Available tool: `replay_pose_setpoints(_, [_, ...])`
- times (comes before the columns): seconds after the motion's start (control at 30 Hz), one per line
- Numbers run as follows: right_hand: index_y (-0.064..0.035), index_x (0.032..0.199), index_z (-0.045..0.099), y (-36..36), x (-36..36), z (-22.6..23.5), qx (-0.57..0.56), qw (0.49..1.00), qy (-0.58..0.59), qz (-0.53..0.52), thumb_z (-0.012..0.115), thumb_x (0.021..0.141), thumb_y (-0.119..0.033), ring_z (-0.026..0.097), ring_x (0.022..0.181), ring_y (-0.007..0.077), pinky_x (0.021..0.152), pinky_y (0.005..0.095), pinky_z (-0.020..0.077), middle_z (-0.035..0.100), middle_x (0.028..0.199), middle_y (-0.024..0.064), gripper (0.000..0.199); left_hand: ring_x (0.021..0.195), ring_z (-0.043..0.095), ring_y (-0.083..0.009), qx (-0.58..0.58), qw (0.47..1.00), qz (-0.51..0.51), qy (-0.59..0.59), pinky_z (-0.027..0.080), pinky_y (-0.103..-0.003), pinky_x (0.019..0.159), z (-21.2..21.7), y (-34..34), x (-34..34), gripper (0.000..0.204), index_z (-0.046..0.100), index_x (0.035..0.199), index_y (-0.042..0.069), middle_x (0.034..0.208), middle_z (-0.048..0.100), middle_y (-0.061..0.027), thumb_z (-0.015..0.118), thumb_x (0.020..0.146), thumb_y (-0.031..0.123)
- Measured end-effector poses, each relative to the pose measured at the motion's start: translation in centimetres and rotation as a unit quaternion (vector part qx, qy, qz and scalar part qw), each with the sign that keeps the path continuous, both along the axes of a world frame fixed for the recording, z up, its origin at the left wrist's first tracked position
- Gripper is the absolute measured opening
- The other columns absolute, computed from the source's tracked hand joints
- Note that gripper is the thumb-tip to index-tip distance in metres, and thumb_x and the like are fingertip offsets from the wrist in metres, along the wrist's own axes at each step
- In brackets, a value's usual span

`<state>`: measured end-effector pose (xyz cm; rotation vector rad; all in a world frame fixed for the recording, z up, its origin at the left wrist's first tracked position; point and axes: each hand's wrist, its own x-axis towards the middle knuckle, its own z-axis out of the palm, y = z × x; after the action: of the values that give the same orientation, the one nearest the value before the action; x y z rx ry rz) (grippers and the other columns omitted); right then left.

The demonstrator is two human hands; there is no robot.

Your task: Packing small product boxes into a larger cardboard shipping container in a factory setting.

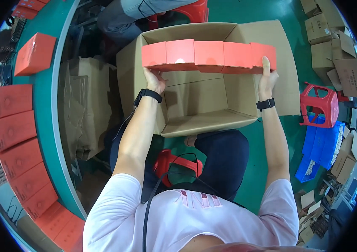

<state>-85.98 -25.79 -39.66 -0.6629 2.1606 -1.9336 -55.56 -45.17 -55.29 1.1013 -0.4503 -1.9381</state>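
A row of several red boxes (208,54) is pressed together end to end and held in the air over a large open cardboard carton (206,119). My left hand (155,80) presses on the row's left end from below. On the right end rests my right hand (267,77), fingers pointing up along the last box. Both wrists wear black bands. The carton's inside looks bare beneath the row, with its flaps folded outward.
A green conveyor table (46,113) on the left carries more red boxes (12,130). Flattened cardboard (84,105) lies beside it. A red stool (319,105), blue trays (321,147) and small cartons (334,46) stand on the right. Another person (145,12) sits behind the carton.
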Motion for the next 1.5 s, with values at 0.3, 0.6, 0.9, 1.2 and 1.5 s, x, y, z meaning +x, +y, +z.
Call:
replay_pose_setpoints(0.3, [0.0072,0.109,0.065,-2.9,-0.4,-3.5,0.09,0.995,0.001,0.03,0.066,0.092,-0.035,0.058,0.098,0.0165,0.091,0.031,0.0437,0.067,0.106,0.011,0.046,0.149,0.002,-0.0326,0.065,0.998,-0.014,-0.019,-0.016,-0.075,0.1,0.1,1.7,-0.5,0.101,0.017,0.153,0.018,0.162,0.009,-0.0086,0.027,0.078,0.085])
replay_pose_setpoints(0.6, [0.0044,0.114,0.063,-3.6,-2.7,-9.7,0.086,0.99,-0.106,0.02,0.064,0.092,-0.037,0.056,0.1,0.0159,0.091,0.0297,0.0422,0.063,0.11,0.0081,0.047,0.136,0.034,-0.0218,-0.001,0.977,0.213,-0.032,0.024,-0.037,0.113,0.0,1.2,-3.1,0.06,0.046,0.137,0.014,0.147,0.04,-0.0066,0.033,0.096,0.057])
replay_pose_setpoints(0.9, [0.0051,0.122,0.057,-3.9,-4.0,-14.6,-0.038,0.976,-0.213,0.001,0.07,0.088,-0.034,0.054,0.111,0.0185,0.101,0.0325,0.0379,0.06,0.121,0.0102,0.053,0.14,0.03,-0.0258,-0.027,0.964,0.26,-0.05,0.021,-0.042,0.116,-1.5,0.2,-5.6,0.072,0.036,0.147,0.012,0.154,0.032,-0.008,0.028,0.095,0.062])
replay_pose_setpoints(1.2, [-0.0132,0.134,0.051,-5.2,-6.1,-18.0,0.081,0.94,-0.32,0.086,0.072,0.074,-0.054,0.038,0.129,0.0249,0.11,0.045,0.0264,0.04,0.143,0.0071,0.076,0.133,0.039,-0.0282,0.017,0.973,0.229,-0.03,0.03,-0.048,0.111,-9.6,-2.2,-5.8,0.075,0.047,0.138,0.016,0.146,0.042,-0.0071,0.036,0.085,0.068])
replay_pose_setpoints(1.5, [-0.0099,0.13,0.053,-7.5,-7.1,-27.9,0.072,0.897,-0.433,0.057,0.067,0.085,-0.044,0.032,0.136,0.0433,0.114,0.0497,0.0233,0.038,0.139,0.013,0.058,0.13,0.041,-0.0216,0.101,0.961,0.254,-0.047,0.027,-0.041,0.11,-17.1,-4.8,-9.3,0.051,0.054,0.13,0.016,0.14,0.05,-0.0042,0.037,0.093,0.047])
